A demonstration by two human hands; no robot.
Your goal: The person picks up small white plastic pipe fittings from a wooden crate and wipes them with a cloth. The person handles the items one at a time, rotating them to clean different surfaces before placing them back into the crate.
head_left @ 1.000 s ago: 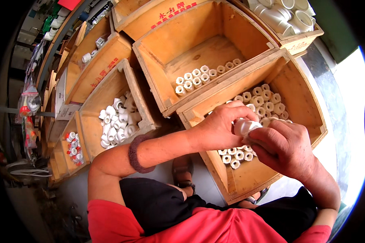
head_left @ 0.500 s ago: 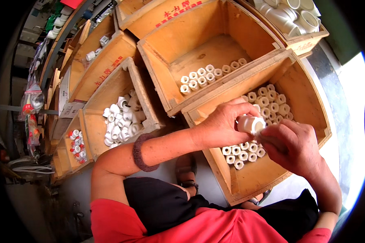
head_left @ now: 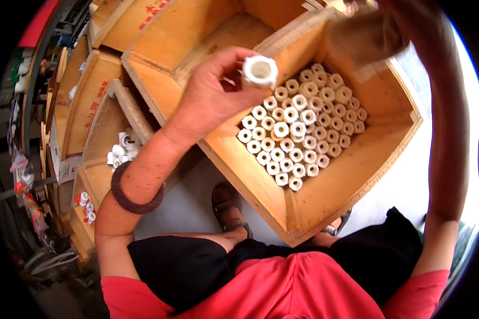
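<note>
My left hand (head_left: 215, 87) grips a white plastic pipe fitting (head_left: 260, 73) between thumb and fingers, its round open end turned up. The fitting is above the left wall of a wooden box (head_left: 351, 196). Inside that box, many white pipe fittings (head_left: 298, 127) stand on end in close rows, hollow ends upward. Over the box's far right corner, my right hand (head_left: 402, 24) is smeared by motion. A brownish blur shows at its fingers, and I cannot make out whether it is something held.
Beyond lies another wooden box (head_left: 213, 40), partly cut off by the upper edge. On the left, a wooden box (head_left: 104, 125) holds white fittings (head_left: 123, 150), with red-and-white fittings (head_left: 87, 207) in a smaller compartment nearer me. My sandalled foot (head_left: 229, 210) is beside the near box.
My left hand has moved left with the fitting, away from the middle of the near box. My right hand has left the fitting and swung up to the far right. The view has shifted.
</note>
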